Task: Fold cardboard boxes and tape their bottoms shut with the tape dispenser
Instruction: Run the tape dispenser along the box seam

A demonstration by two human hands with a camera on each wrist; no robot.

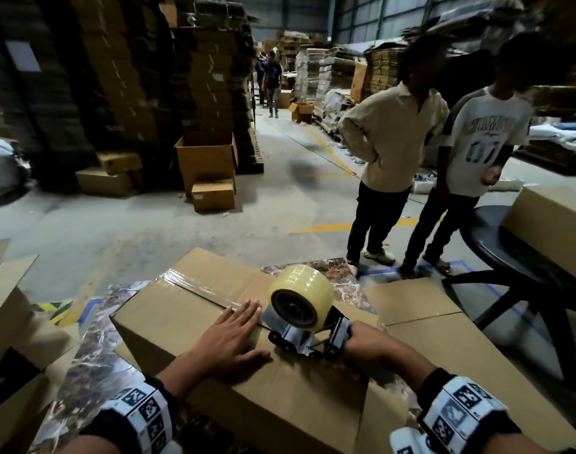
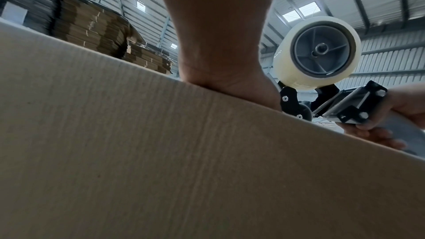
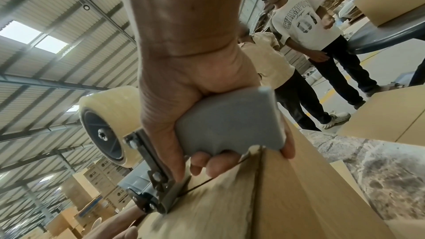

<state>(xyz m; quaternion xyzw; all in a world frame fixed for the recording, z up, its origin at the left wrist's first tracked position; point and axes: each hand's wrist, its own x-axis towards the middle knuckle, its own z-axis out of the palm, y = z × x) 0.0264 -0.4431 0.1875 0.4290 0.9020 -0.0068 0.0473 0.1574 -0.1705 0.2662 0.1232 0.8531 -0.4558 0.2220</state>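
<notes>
A brown cardboard box (image 1: 188, 326) lies bottom up on a marbled table (image 1: 93, 358). Clear tape (image 1: 195, 286) covers the far half of its centre seam. My left hand (image 1: 234, 332) lies flat with straight fingers on the box top, just left of the seam. My right hand (image 1: 362, 339) grips the grey handle of the tape dispenser (image 1: 306, 319), which rests on the seam beside the left fingertips. Its roll of clear tape (image 1: 301, 298) stands upright. The left wrist view shows the box side (image 2: 184, 161) and the dispenser (image 2: 322, 72). In the right wrist view, fingers wrap the handle (image 3: 227, 124).
Two people (image 1: 391, 165) stand on the floor beyond the table's right corner, near a dark round table (image 1: 509, 257) carrying another box (image 1: 555, 224). A flat carton (image 1: 421, 322) lies to the right of my box. Open cartons (image 1: 5, 306) sit at left. Tall cardboard stacks (image 1: 132, 77) line the aisle.
</notes>
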